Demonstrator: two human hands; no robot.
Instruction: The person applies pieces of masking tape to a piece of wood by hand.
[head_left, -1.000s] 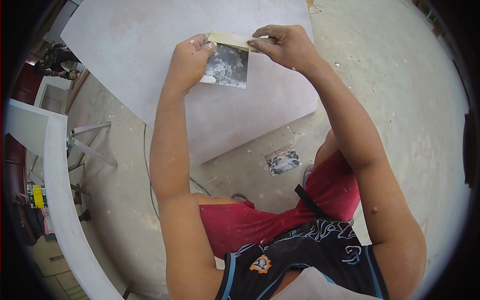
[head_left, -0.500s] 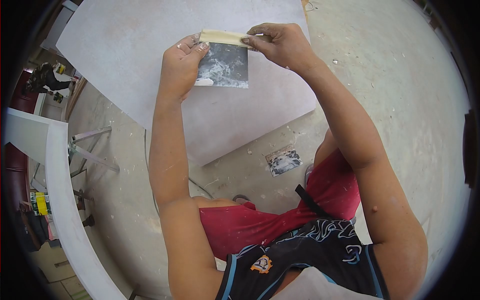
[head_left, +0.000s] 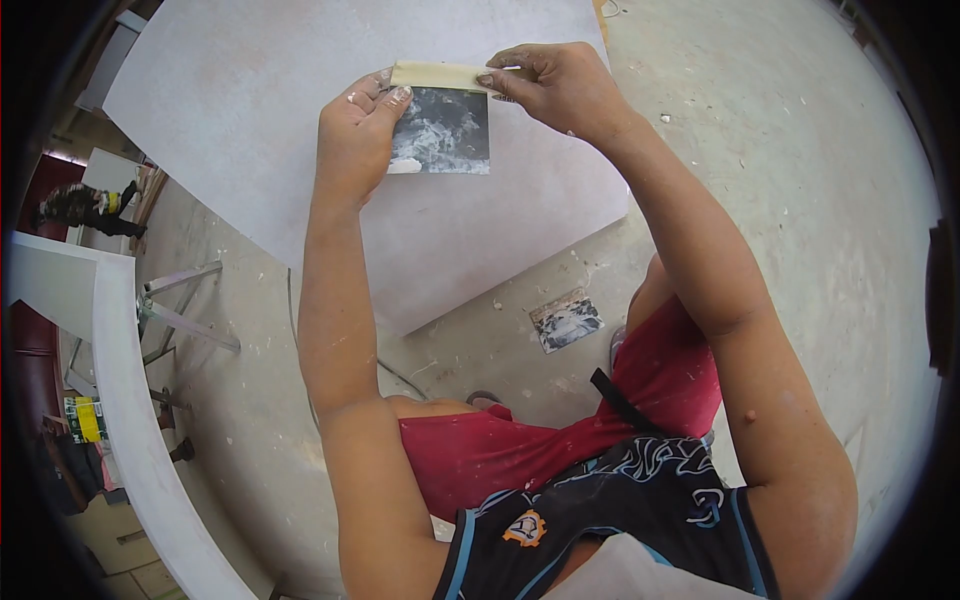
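In front of me, over the pale board, I hold a square putty spreader (head_left: pixel 442 130) with a dark blade smeared white and a cream strip (head_left: pixel 432 74) along its top edge. My left hand (head_left: pixel 360 125) is closed on its left side, thumb on the face and fingers behind. White putty marks that thumb, and a white blob sits at the blade's lower left corner. My right hand (head_left: pixel 555 90) pinches the right end of the cream strip. Something thin and whitish shows between its fingers, too small to name.
The large pale board (head_left: pixel 480 240) lies beneath my hands. A similar smeared plate (head_left: pixel 567 321) is on the speckled floor by my foot. At left are a curved white panel (head_left: pixel 130 390), metal stand legs (head_left: pixel 190 300), a can with a yellow band (head_left: pixel 88 420) and another person (head_left: pixel 85 210).
Both hands and the spreader have shifted slightly left. My grip looks the same. The other person at the far left has changed posture and moved a little.
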